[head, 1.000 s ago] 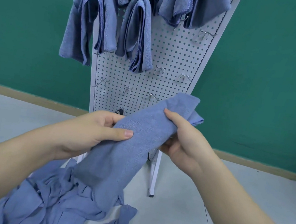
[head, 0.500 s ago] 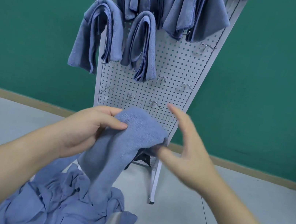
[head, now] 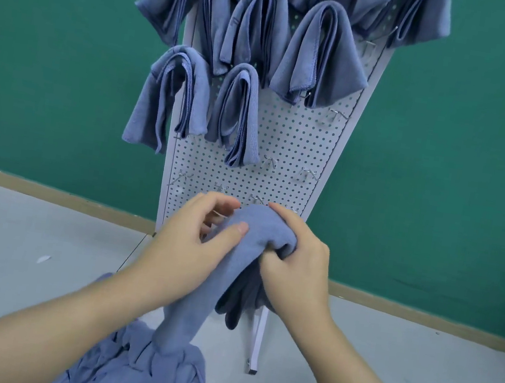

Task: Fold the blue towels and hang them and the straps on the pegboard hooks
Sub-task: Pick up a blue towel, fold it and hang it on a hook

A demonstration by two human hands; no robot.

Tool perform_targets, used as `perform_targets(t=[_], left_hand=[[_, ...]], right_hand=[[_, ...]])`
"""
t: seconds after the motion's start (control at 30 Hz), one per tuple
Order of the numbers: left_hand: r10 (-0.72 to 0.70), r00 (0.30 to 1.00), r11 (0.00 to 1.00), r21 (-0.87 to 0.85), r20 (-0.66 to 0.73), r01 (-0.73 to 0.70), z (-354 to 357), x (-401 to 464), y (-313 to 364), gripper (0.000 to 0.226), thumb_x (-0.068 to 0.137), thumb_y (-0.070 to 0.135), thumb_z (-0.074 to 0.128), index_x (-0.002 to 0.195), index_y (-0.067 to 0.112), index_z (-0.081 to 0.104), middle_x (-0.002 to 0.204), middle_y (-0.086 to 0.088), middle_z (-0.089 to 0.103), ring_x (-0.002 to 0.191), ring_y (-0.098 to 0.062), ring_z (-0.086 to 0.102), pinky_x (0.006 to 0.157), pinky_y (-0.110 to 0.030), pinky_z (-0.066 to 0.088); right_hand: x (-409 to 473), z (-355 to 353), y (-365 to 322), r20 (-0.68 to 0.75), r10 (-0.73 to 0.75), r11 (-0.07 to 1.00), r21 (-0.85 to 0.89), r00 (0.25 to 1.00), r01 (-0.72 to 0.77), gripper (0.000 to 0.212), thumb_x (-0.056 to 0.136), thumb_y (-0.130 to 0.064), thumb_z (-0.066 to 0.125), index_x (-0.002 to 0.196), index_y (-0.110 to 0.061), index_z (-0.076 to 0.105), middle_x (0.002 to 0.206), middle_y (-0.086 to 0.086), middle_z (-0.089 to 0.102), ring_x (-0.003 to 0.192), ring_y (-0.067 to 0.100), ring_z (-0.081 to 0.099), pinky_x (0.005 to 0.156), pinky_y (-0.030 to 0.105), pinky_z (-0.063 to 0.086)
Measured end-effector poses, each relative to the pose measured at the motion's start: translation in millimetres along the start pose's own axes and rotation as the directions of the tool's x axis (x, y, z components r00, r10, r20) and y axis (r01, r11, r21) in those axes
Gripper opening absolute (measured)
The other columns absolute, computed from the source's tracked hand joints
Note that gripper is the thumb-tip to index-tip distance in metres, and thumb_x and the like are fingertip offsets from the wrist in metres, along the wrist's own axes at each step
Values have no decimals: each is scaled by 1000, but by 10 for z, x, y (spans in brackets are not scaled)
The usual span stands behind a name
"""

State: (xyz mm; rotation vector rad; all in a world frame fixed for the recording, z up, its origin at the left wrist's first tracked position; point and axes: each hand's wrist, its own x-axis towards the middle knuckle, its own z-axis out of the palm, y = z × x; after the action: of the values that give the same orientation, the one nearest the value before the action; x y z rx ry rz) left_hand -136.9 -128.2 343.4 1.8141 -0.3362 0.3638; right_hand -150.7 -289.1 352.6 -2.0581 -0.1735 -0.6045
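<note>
Towel (head: 247, 236) draped between both hands | left fingers (head: 241, 227) pinch it | right fingers (head: 270, 258) curl round fold

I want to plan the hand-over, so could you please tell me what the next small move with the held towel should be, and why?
Probably lift the folded blue towel, gripped by the left hand and right hand, onto a bare metal hook on the white pegboard. It is already doubled over, and the hooks just above the hands are free.
</note>
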Motion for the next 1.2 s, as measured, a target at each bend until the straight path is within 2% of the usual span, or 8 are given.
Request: perform_targets(t=[0.13, 0.27, 0.37, 0.6, 0.8, 0.93, 1.03, 1.2], left_hand=[[292, 953, 929, 213, 80, -303, 29, -135, 170, 55, 81, 48, 60, 132, 26, 58, 128, 17, 53, 124, -4, 51, 101, -10, 35], [361, 932, 897, 258, 38, -358, 205, 19, 312, 57, 80, 27, 63, 136, 25, 55, 131, 13, 52, 128, -9, 49, 108, -25, 39], [388, 918, 899, 252, -76, -359, 315, 261, 386, 47, 81, 10, 62, 125, 22, 60, 121, 9, 55, 118, -13, 53, 101, -30, 43], [467, 870, 843, 375, -157, -385, 279, 1013, 567, 23, 85, 12, 67, 106, 19, 61, 104, 7, 55, 98, -17, 55, 83, -36, 46], [463, 865, 852, 363, -191, -376, 176, 1626, 780, 1, 93, 18, 64, 92, 17, 65, 87, 4, 60, 82, -19, 56, 69, -35, 44], [426, 877, 873, 353, -223, -335, 183, 1993, 863, 17, 92, 15, 59, 76, 12, 55, 72, 0, 56, 68, -21, 50, 61, -42, 42], [389, 888, 892, 340, -245, -297, 244, 2221, 879, 31, 89, 10, 56, 63, 19, 42, 62, 4, 45, 59, -16, 37, 57, -34, 29], [307, 907, 928, 302, -288, -218, 471, 2475, 755, 39, 84, 3, 53, 56, 18, 33, 54, 3, 36, 54, -15, 28, 55, -33, 27]], right_hand=[[182, -145, -202, -52, 64, 997, 42, 997, -62, 44, 78, 3, 56, 94, -35, 71, 76, -10, 73, 72, 10, 62, 62, 19, 49], [367, -281, -408, -35, 70, 998, 13, 997, -70, 40, 75, -1, 55, 88, -33, 75, 74, -10, 73, 70, 9, 63, 60, 23, 52], [544, -387, -520, -32, 77, 997, 17, 997, -77, 36, 77, -3, 59, 87, -33, 75, 78, -15, 73, 78, 6, 67, 64, 20, 53], [1060, -620, -652, -5, -59, 997, -56, 998, 59, 21, 86, -12, 61, 88, -28, 74, 72, -15, 68, 64, -6, 59, 52, 7, 40], [1653, -720, -680, -14, -144, 979, -147, 989, 141, 18, 93, -18, 58, 81, -6, 64, 69, -1, 54, 62, 15, 43, 49, 21, 34], [2022, -693, -685, 23, -230, 932, -281, 973, 227, 25, 94, -13, 51, 70, -14, 45, 68, -2, 48, 63, 14, 41, 46, 17, 31], [2238, -597, -589, -4, -226, 926, -310, 974, 213, 21, 97, -12, 46, 77, -18, 43, 79, -3, 49, 66, 9, 43, 51, 20, 31], [2454, -365, -320, -38, -99, 957, -276, 994, 85, 6, 101, -9, 41, 104, -9, 46, 102, 8, 51, 70, 16, 44, 57, 32, 35]])
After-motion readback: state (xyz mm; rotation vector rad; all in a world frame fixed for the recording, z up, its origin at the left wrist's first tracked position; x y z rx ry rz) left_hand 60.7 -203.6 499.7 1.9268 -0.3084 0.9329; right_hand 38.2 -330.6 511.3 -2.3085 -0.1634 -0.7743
